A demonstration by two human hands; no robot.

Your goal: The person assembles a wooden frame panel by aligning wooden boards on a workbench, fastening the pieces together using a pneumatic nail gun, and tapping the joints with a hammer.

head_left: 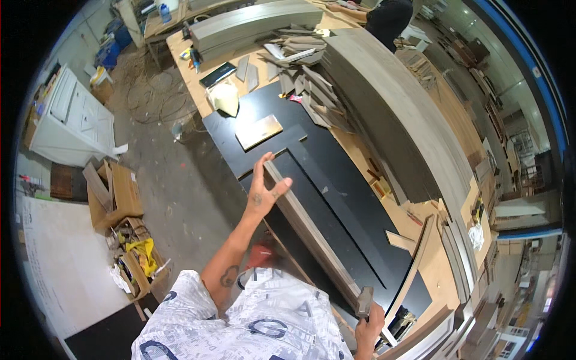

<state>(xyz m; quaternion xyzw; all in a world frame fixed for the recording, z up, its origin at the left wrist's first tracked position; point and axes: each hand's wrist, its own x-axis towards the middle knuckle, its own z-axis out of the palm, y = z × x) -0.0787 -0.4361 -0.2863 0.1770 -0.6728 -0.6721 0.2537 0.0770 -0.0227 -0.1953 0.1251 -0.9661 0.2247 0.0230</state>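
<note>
My left hand (264, 189) rests with spread fingers against the far end of a long grey-edged wooden strip (309, 225) that stands on edge on a black panel (336, 186) lying on the workbench. My right hand (369, 327) is closed around the handle of a hammer (363, 302) near the strip's near end, by the lower edge of the view. A small tan wood rectangle (258, 132) lies on the black panel beyond my left hand.
A tall stack of long grey boards (396, 114) runs along the bench's right side, with offcuts (306, 78) piled at its far end. A person in black (389, 21) stands at the far end. Cardboard boxes (117, 198) and a white cabinet (72, 120) sit on the floor at left.
</note>
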